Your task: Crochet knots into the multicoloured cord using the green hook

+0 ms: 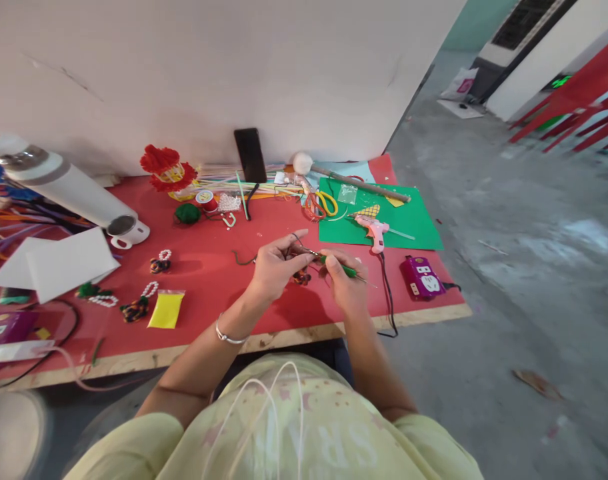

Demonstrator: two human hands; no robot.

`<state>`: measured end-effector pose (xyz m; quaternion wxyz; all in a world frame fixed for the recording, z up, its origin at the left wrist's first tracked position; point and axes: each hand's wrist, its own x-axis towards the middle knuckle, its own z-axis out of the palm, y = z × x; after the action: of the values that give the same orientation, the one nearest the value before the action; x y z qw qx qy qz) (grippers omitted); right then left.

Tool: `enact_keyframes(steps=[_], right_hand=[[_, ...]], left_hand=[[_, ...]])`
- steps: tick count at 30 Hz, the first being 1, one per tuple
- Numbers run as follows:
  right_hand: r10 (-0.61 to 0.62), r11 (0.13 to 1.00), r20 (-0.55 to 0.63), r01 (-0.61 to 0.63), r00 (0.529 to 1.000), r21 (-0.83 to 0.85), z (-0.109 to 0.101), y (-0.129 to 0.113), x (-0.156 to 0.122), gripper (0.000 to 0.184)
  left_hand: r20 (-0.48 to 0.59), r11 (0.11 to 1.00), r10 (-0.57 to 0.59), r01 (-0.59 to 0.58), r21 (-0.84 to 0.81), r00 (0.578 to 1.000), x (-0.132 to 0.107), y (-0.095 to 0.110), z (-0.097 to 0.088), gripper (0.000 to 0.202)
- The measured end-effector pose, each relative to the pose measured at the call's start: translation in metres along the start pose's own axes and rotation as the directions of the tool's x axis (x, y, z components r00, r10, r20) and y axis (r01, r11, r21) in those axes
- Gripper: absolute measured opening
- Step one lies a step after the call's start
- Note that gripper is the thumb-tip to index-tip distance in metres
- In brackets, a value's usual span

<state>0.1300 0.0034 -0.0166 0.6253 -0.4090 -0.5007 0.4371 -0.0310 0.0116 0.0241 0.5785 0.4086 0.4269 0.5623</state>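
Observation:
Over the red table covering, my right hand [345,273] is closed round the green handle of a crochet hook [351,271]. The hook's metal end points left, towards my left hand [275,268]. Between my left fingers I pinch a small dark multicoloured crochet piece [301,277], part of it hanging below them. Dark yarn [298,237] runs over my raised left index finger. My fingers hide most of the stitches. To the left lie finished-looking crochet pieces with white bead loops, one of them a dark charm [135,309].
A pink glue gun [377,233] rests on green sheet [429,230], its cord near my right forearm. Scissors [327,203], a phone [251,155] and a green yarn ball [187,213] stand behind. A purple socket box [423,279] is right; a white flask [59,183] leans left.

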Motion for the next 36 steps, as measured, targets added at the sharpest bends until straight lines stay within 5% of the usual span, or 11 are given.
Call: enact_keyframes(steps=[4,9,17,36], right_hand=[[0.032,0.982,0.057,-0.042,0.998,0.182,-0.006,0.013,0.002,0.016],[-0.025,0.991,0.131,0.008,0.991,0.132,-0.014,0.018,0.003,0.022],[-0.122,0.99,0.171,0.132,0.978,-0.046,-0.029,0.019,0.004,0.028],[-0.268,0.949,0.334,0.308,0.904,-0.072,-0.042,-0.013,0.01,0.025]], left_hand=[[0.067,0.987,-0.111,0.118,-0.109,0.992,0.0,0.01,-0.001,0.06],[0.114,0.967,-0.192,0.208,-0.149,0.975,-0.001,0.018,-0.003,0.06],[0.094,0.979,-0.187,0.193,-0.069,0.978,0.0,0.017,-0.008,0.061],[0.121,0.993,-0.115,0.118,-0.022,0.986,-0.005,0.023,-0.006,0.056]])
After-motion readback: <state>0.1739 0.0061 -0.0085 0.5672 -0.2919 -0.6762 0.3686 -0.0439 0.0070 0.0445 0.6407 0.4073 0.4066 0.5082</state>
